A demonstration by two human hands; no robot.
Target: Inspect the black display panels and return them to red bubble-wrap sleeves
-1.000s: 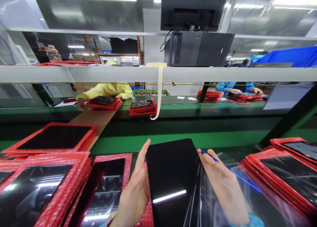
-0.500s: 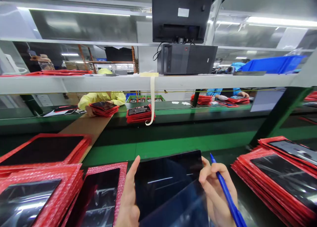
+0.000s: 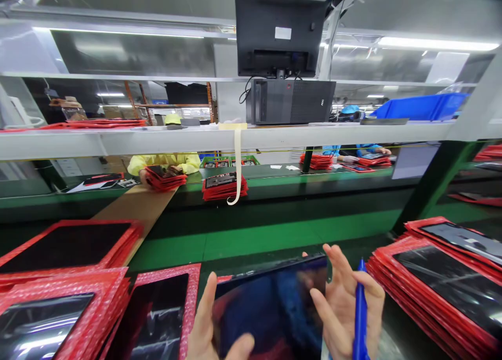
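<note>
I hold a glossy black screen panel point(image 3: 270, 307) low in the middle of the view, its face turned towards me. My left hand point(image 3: 214, 328) grips its left edge, thumb lying over the lower corner of the glass. My right hand point(image 3: 347, 302) supports the right edge with the fingers spread, and a blue pen point(image 3: 360, 313) stands upright between its fingers. Under the panel lies a red bubble-wrap sleeve with a black panel point(image 3: 157, 313) inside.
Stacks of red-sleeved panels lie at the left point(image 3: 66, 245) and right point(image 3: 443, 266). A green conveyor point(image 3: 274, 229) runs across. Beyond it a person in yellow point(image 3: 164, 164) and one in blue point(image 3: 356, 150) handle red stacks. A monitor point(image 3: 280, 33) hangs above a grey shelf point(image 3: 117, 140).
The panel was swung from upright to lying across and has dropped lower in the view. My right hand opened its fingers along the edge and the pen stood up. The view tilted up.
</note>
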